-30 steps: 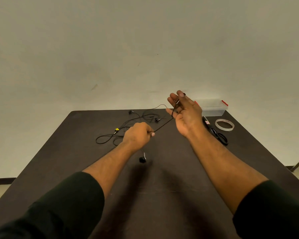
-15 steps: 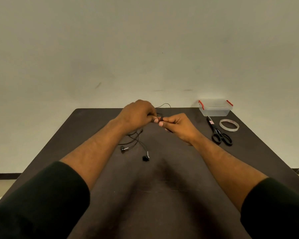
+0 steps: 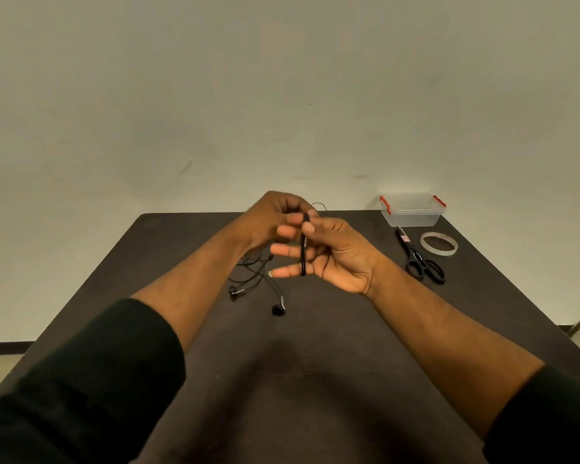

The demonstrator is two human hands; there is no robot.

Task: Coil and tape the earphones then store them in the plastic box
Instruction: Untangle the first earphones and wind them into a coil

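1. Looping over the right hand (image 3: 335,252), the black earphones (image 3: 303,249) wrap its spread, straight fingers, thumb pressing the cord.
2. Left hand (image 3: 275,219) pinches the cord with curled fingers.
3. Earbuds (image 3: 278,309) lie on the table (image 3: 315,380).
4. Box (image 3: 412,211), scissors (image 3: 419,259), tape (image 3: 438,243) sit at two o'clock.

Left hand (image 3: 275,219) blurred, its grip on the cable (image 3: 303,244) unclear. Cable partly hidden behind both hands. Sleeves (image 3: 81,380) cut off by bottom edge. Label on scissors (image 3: 419,256) too small to read. Tabletop (image 3: 282,380) near edge out of frame.
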